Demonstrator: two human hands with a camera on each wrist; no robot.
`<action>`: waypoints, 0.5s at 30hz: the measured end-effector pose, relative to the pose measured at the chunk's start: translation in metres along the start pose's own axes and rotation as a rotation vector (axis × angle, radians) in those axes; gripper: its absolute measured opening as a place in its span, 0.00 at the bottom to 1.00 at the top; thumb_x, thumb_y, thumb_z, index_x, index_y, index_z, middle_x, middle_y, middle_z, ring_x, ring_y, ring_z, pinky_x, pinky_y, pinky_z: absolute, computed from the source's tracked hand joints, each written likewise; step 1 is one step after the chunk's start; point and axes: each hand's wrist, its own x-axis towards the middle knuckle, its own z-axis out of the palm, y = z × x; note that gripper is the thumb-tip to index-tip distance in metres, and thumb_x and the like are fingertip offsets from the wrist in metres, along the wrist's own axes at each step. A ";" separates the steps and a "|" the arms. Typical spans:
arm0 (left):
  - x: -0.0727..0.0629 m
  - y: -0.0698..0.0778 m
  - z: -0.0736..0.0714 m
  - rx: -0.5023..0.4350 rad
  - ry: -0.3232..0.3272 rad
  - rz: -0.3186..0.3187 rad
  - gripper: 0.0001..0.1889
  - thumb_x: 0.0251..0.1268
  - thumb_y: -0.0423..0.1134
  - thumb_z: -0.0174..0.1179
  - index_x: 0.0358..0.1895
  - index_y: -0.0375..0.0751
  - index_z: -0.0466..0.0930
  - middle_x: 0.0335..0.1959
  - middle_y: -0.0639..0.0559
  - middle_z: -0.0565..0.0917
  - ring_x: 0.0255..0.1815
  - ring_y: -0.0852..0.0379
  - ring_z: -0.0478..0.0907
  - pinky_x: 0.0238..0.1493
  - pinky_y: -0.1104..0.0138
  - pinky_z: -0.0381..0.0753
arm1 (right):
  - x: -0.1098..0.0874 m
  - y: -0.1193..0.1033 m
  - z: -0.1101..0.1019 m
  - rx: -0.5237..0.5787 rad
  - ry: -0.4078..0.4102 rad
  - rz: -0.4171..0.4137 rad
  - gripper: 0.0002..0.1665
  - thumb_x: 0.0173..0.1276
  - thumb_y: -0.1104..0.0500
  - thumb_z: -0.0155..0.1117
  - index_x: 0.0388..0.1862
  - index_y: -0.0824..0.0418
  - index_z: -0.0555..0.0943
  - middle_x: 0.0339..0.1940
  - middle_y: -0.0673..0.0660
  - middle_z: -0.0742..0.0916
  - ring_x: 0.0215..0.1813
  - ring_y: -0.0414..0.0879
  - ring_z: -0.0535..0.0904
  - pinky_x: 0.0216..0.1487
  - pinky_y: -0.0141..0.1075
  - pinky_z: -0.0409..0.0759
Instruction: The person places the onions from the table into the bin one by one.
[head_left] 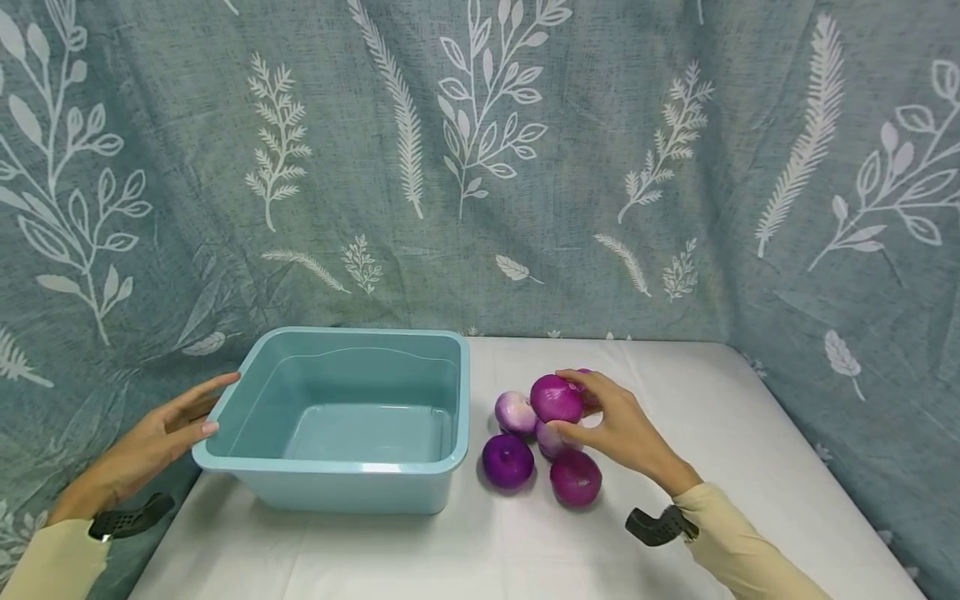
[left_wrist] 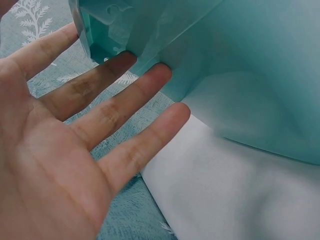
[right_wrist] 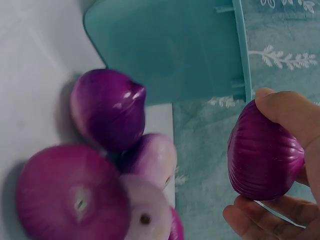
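Observation:
My right hand [head_left: 622,425] pinches a magenta red onion [head_left: 553,398] between thumb and fingers. It is raised above the other onions, and its ribbed skin shows in the right wrist view. Below and around it lie a pale onion [head_left: 515,412], a dark purple onion [head_left: 507,462] and a magenta onion [head_left: 576,479]; another pale one is partly covered by the held onion and thumb. Over at the left, my left hand [head_left: 153,437] rests against the side of a light blue plastic basin [head_left: 330,468], its fingers extended and spread under the rim in the left wrist view.
The basin stands on a white-covered table [head_left: 360,554], left of the onions. Behind and around the table hangs a grey-green cloth [head_left: 570,283] with white leaf prints. One more onion sits partly hidden behind the right fingers.

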 end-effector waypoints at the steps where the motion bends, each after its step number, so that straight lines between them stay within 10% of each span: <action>1: 0.000 0.000 0.000 0.001 -0.001 0.009 0.34 0.86 0.39 0.46 0.85 0.63 0.45 0.84 0.42 0.42 0.79 0.26 0.36 0.64 0.22 0.47 | 0.003 -0.003 0.001 0.013 0.000 -0.012 0.43 0.58 0.49 0.84 0.71 0.53 0.76 0.57 0.47 0.83 0.49 0.42 0.85 0.51 0.38 0.85; 15: 0.002 0.000 0.000 -0.014 0.005 0.011 0.34 0.85 0.37 0.47 0.85 0.62 0.46 0.85 0.49 0.42 0.81 0.29 0.34 0.63 0.21 0.42 | 0.038 -0.047 0.028 0.058 -0.054 -0.037 0.46 0.57 0.38 0.81 0.72 0.48 0.75 0.61 0.47 0.82 0.49 0.46 0.85 0.47 0.43 0.86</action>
